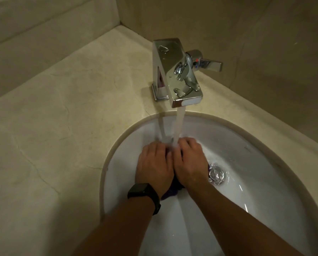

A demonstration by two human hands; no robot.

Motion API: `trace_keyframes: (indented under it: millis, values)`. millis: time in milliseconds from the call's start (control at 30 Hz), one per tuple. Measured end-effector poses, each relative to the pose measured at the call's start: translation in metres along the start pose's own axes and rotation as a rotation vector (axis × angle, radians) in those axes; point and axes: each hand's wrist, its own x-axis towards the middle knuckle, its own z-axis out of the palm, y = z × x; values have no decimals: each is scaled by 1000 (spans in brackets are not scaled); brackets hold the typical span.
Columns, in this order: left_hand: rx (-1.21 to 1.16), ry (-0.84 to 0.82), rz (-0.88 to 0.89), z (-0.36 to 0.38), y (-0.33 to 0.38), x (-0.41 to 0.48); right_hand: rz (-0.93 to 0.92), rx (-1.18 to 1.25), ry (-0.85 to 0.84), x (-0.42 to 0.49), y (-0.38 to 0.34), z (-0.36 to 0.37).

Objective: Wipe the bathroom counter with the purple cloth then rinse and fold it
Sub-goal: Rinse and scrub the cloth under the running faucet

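Note:
My left hand (pixel 154 166) and my right hand (pixel 188 163) lie side by side, backs up, inside the white sink (pixel 247 150). Between and under them they grip the purple cloth (pixel 170 193), bunched up; only a dark wet fold shows below my wrists and a bit between the knuckles. Water runs from the chrome faucet (pixel 178 74) in a stream that lands on my fingers and the cloth. The beige stone counter (pixel 52 126) surrounds the sink. A black watch sits on my left wrist.
The faucet's lever handle (pixel 208 64) sticks out to the right. A chrome drain stopper (pixel 217 174) sits in the bowl just right of my right hand. Tiled walls close in behind the counter at the back and right.

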Motion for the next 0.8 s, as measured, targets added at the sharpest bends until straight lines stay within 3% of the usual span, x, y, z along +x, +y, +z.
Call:
trace_keyframes:
  millis: [133,567,800]
  values:
    - [179,-107,112,15,-5,6,30,-143,-153,5,-2,-4]
    - [118,-65,-121,9,14,23,17,-219,-263,32,-17,-18]
    - [120,-25,-19,-3,12,19,-39,79,0,28,-29,-26]
